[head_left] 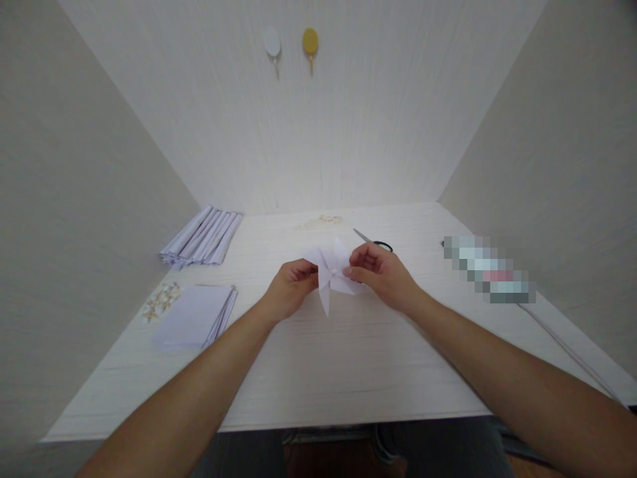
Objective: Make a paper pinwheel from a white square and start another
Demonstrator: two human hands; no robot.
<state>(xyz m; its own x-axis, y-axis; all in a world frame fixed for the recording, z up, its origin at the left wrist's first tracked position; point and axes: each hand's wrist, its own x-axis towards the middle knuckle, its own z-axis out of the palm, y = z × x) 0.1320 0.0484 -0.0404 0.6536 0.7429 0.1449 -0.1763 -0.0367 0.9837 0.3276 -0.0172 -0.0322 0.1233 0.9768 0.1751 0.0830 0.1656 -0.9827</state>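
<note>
Pinwheel (326, 263), left hand (291, 287) pinching, right hand (382, 272) holding

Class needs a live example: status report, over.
Left grip pinching white paper pinwheel. Right grip at its centre. Scissors close beyond right grip, partly hidden.

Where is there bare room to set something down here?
Bare: the table between the forearms, nearer than the paper pinwheel; also between scissors and pixelated object. Crowded: the left, with folded paper and stacked sheets, and the middle, where left hand and right hand hold the pinwheel.
</note>
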